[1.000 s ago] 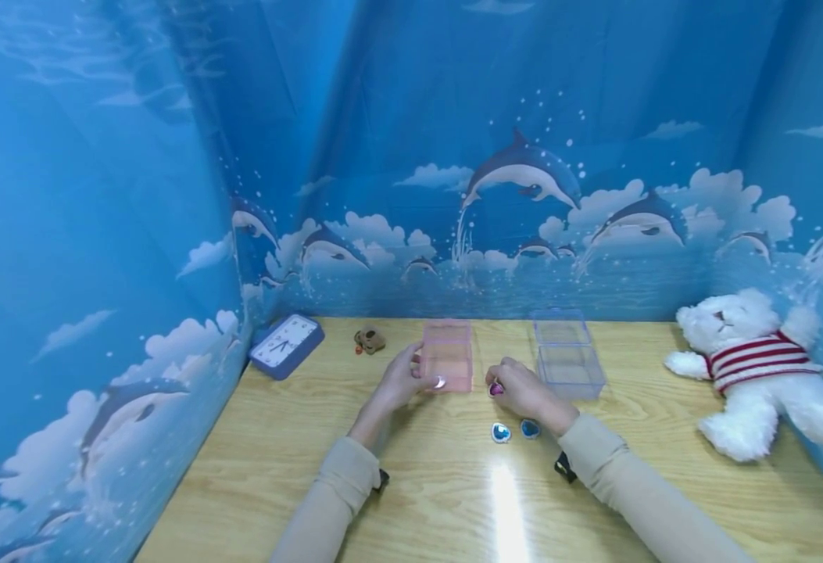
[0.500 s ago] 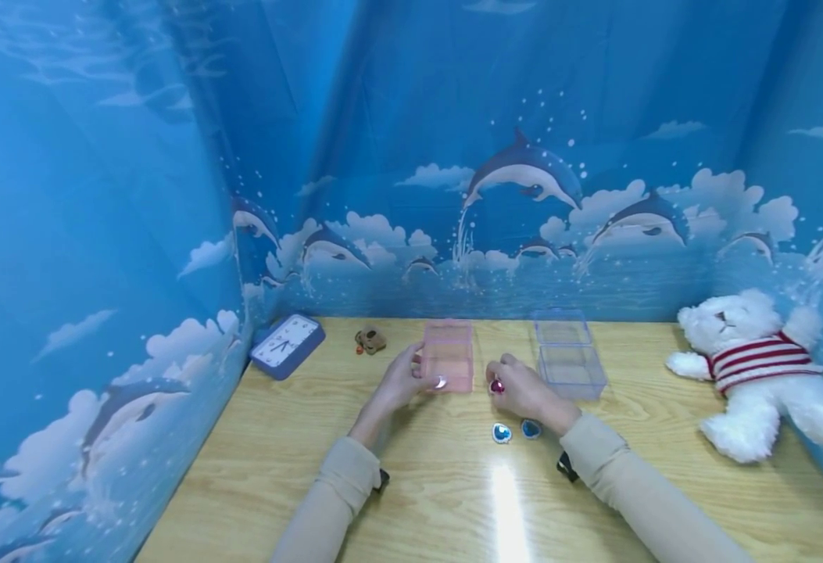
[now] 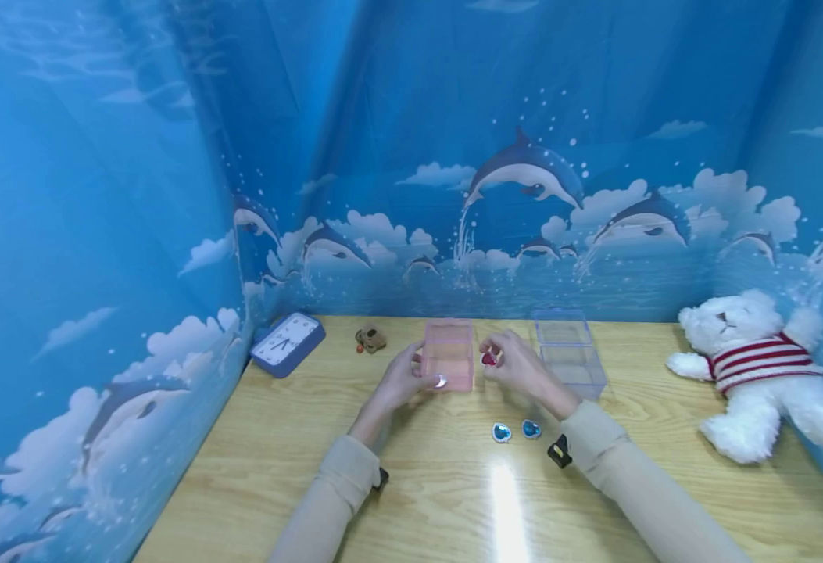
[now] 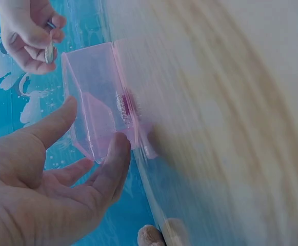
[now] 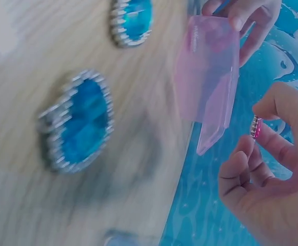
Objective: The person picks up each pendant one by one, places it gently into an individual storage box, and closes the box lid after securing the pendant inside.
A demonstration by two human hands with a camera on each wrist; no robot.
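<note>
A transparent pink box [image 3: 448, 335] stands with its lid up at mid-table. My left hand [image 3: 404, 381] holds its near left corner between thumb and fingers. In the left wrist view, a silver-rimmed pink gem [image 4: 123, 107] shows through the box wall. My right hand [image 3: 520, 367], just right of the box, pinches a red-pink gem [image 5: 256, 127] with a silver beaded rim between thumb and fingertips, raised over the table. Nearer to me lie two blue gems with silver beaded rims, the left blue gem [image 3: 501, 432] and the right blue gem [image 3: 531, 428].
A transparent bluish-purple box [image 3: 571, 363] stands with its lid up behind the right hand. A blue clock [image 3: 288, 344] and a small brown figure [image 3: 371, 339] are at the left. A white teddy bear [image 3: 756, 367] in a striped sweater lies at the right. Dolphin-print cloth surrounds the table.
My right hand has lifted the red-pink gem from the table and moved it away from me, slightly left toward the pink box. My left hand stays at the box.
</note>
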